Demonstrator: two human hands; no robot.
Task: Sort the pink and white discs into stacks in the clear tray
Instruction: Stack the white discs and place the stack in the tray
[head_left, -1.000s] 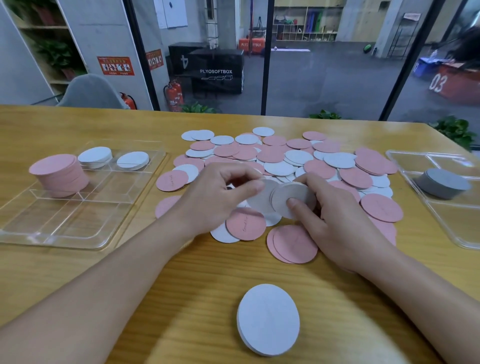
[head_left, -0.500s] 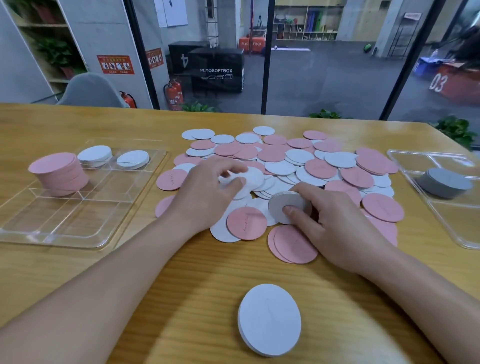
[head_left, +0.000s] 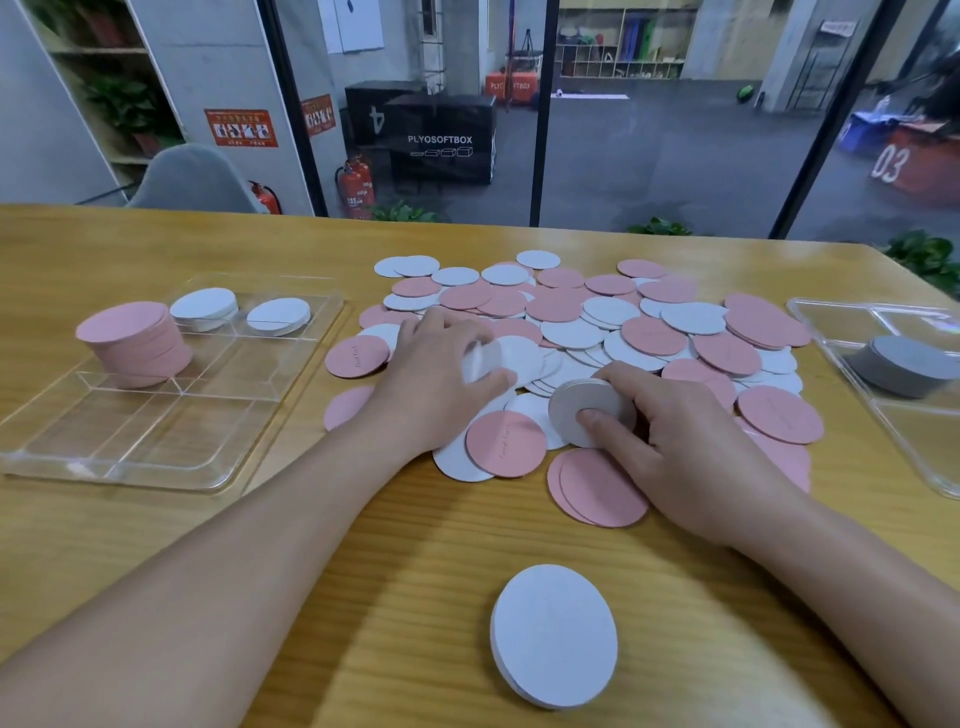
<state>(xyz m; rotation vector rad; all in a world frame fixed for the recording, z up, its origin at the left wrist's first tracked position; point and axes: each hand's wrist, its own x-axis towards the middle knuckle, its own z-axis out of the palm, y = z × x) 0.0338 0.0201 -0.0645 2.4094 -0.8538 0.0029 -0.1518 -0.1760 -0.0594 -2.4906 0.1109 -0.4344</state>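
Observation:
A loose heap of pink and white discs (head_left: 613, 317) covers the middle of the table. My right hand (head_left: 691, 447) holds a small stack of white discs (head_left: 576, 405) on edge at the heap's near side, thumb pressed on its face. My left hand (head_left: 431, 384) rests on the heap's left part and pinches a white disc (head_left: 485, 358) between thumb and fingers. The clear tray (head_left: 156, 441) lies at the left; it holds a tall pink stack (head_left: 132, 338) and two low white stacks (head_left: 205, 306).
A small white stack (head_left: 553, 634) lies alone near the table's front edge. A second clear tray (head_left: 919, 457) at the right holds a grey stack (head_left: 904, 364). Behind the table's far edge is a glass wall.
My left hand has shifted left and away from the right hand, onto a white disc in the heap. My right hand has lowered its white stack slightly toward the table.

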